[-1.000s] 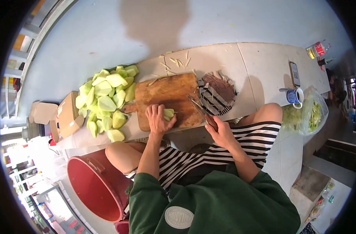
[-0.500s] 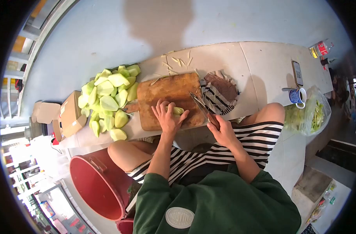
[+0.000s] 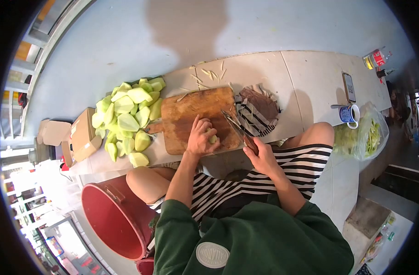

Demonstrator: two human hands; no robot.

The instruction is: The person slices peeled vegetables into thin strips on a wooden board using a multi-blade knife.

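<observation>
My left hand (image 3: 202,136) is closed around a pale green peeled piece (image 3: 212,138), pressing it onto the wooden cutting board (image 3: 182,114). The fingers cover most of that piece. In my right hand (image 3: 263,158) is a knife (image 3: 234,123), gripped by its brown handle. Its blade points up and to the left over the board's right edge, apart from the piece. A pile of pale green peeled pieces (image 3: 127,120) lies just left of the board. Crumpled striped cloth (image 3: 257,111) lies at the board's right side.
Thin pale strips (image 3: 212,74) are scattered behind the board. Farther right are a phone (image 3: 349,87), a blue and white mug (image 3: 348,114), a clear plastic bag (image 3: 372,135) and a bottle (image 3: 377,58). A cardboard box (image 3: 83,133) stands left, a red bucket (image 3: 113,220) below.
My left hand has gone from spread fingers to a tighter curl around the piece, shifting slightly to the right. The knife in my right hand has barely moved.
</observation>
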